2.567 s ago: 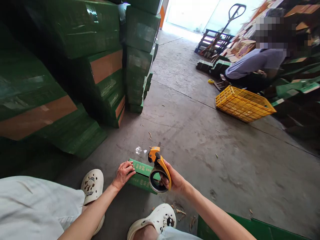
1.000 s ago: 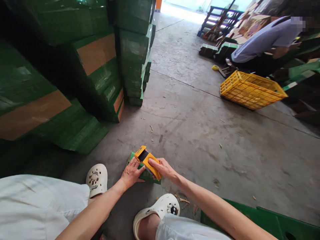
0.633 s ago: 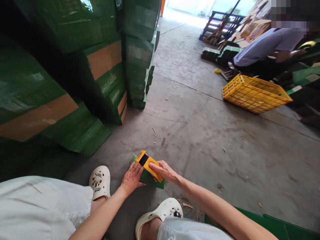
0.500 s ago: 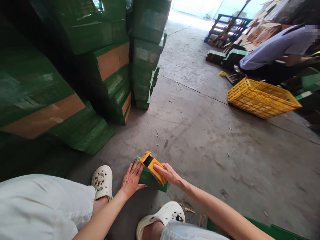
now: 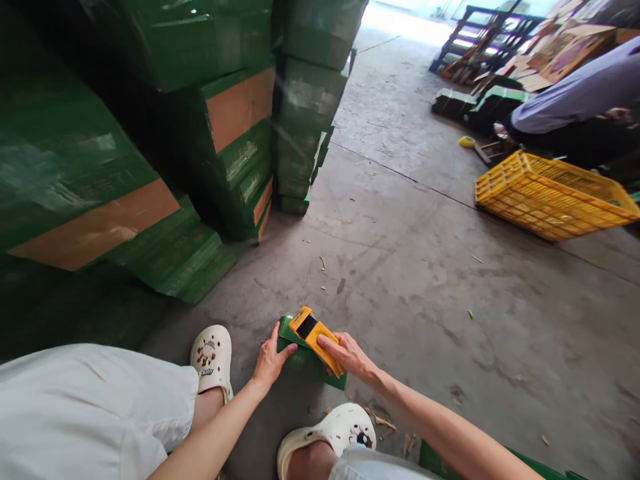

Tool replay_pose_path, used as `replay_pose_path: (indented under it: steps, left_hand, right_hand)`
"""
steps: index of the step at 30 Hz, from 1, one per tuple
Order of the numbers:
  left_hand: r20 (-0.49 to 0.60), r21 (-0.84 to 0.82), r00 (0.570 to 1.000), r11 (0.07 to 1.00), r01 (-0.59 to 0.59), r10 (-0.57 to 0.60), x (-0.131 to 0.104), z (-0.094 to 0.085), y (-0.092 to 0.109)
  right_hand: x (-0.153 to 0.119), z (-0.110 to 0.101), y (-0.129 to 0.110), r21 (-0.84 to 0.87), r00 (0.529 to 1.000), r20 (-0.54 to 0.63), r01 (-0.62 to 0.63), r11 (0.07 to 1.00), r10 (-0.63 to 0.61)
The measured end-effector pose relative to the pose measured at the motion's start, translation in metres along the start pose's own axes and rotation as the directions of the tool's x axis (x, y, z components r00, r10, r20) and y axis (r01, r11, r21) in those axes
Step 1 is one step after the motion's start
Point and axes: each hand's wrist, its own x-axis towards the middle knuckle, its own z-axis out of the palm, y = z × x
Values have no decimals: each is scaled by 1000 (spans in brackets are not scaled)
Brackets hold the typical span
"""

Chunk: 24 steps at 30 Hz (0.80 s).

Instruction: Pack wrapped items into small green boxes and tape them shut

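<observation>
Between my feet, a small green box [image 5: 311, 365] rests on the concrete floor. My left hand [image 5: 271, 357] grips its left end, thumb spread toward the near side and fingers at the far corner. In my right hand [image 5: 346, 355] is an orange handheld tool [image 5: 320, 341] with a dark window in its top; its exact kind is unclear. That tool lies slantwise over the top of the box, its front end close to my left hand. My right thumb presses on its upper side, and its underside is hidden.
Tall stacks of green cartons [image 5: 240, 150] rise on the left. At right stand a yellow plastic crate [image 5: 553, 200] and a crouching person [image 5: 575, 90]. Farther back is a dark pallet [image 5: 483, 43]. More green cardboard [image 5: 440, 460] lies beside my right foot.
My left hand has slid from lying flat on the box top to its left end, thumb lifted. The orange tool stays over the box. The whole view has shifted slightly.
</observation>
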Motion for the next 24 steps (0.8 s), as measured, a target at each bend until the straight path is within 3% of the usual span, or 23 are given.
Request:
replay_pose_path:
  steps: [7, 10, 12, 15, 17, 20, 22, 24]
  left_hand:
    - [22, -118, 999, 992, 35, -33, -6, 5, 7]
    - [-57, -245, 997, 969, 41, -57, 5, -6, 22]
    - [-100, -362, 984, 926, 103, -149, 21, -22, 37]
    - [12, -472, 955, 840, 266, -296, 46, -45, 57]
    - [133, -463, 927, 805, 371, -350, 52, -51, 66]
    - [341, -427, 847, 735, 527, -409, 45, -40, 74]
    - [446, -488, 790, 625, 609, -421, 38, -26, 80]
    - [464, -606, 782, 494, 623, -417, 37, -16, 85]
  right_hand:
    - [-3, -4, -9, -64, 1000, -2, -12, 998, 12]
    - [-5, -4, -8, -93, 1000, 3, 3, 996, -3]
    - [-6, -5, -5, -102, 1000, -8, 14, 995, -15]
    - [-6, -7, 2, -96, 999, -35, 28, 995, -31]
    - [-6, -8, 7, -93, 998, -46, 36, 995, -41]
    - [-8, -7, 11, -78, 998, -36, 53, 996, -56]
    - [-10, -6, 13, -59, 997, -33, 74, 995, -76]
    - [-12, -5, 13, -39, 995, -27, 99, 994, -100]
